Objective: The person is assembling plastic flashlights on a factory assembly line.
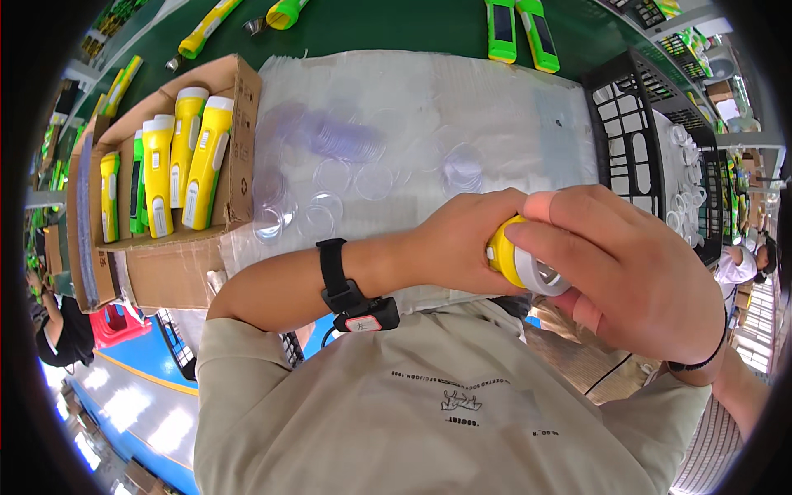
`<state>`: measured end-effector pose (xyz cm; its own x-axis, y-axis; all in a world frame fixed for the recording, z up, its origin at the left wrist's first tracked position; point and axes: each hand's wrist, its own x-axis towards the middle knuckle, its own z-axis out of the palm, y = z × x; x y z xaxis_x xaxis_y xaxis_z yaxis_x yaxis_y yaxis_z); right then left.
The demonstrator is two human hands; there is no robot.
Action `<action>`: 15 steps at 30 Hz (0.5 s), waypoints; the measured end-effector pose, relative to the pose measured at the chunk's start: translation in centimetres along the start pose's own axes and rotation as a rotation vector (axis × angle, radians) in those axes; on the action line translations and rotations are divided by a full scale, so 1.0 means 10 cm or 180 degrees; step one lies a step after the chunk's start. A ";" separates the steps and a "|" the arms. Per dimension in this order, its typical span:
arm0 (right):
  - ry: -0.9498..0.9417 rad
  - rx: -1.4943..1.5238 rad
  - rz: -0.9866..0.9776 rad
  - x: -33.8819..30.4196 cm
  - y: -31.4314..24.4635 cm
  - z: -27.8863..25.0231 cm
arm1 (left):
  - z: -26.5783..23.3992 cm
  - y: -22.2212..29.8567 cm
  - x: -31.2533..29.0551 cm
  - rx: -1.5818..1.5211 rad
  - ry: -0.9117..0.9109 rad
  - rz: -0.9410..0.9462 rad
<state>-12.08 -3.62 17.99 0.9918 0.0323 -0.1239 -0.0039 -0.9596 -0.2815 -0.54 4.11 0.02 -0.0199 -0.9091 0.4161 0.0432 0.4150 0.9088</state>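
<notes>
My left hand (466, 235) is closed round a yellow flashlight (504, 252), most of whose body is hidden behind my hands. A white ring (536, 276) sits at its head end. My right hand (639, 264) is closed over that ring, its fingers curled around the rim. Pale covers wrap some of the right fingers. On the table beyond my hands lie many clear round plastic discs (374, 181), some fanned out in a bluish row and some in a small stack (463, 167).
An open cardboard box (245, 136) at left holds several yellow and green flashlights. At right stands a black crate (631, 148), with white rings (689, 202) beside it. Green handheld lamps (501, 33) lie at the far edge. Other people are in the background.
</notes>
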 end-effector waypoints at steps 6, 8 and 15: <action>-0.0183 -0.0080 -0.0007 0.04 -0.01 0.07 | 0.02 -0.03 0.03 0.0317 -0.0005 0.0045; -0.0211 -0.0080 0.0289 0.04 -0.06 0.05 | 0.02 0.02 0.04 0.0387 0.0013 -0.0009; -0.0410 -0.0491 0.1228 0.11 -0.12 0.05 | 0.00 0.04 0.01 0.0463 0.0056 -0.0056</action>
<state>-11.01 -2.33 17.74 0.8973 -0.3117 -0.3126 -0.3423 -0.9384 -0.0469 -0.55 4.22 0.45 -0.0017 -0.9163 0.4005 -0.1023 0.3986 0.9114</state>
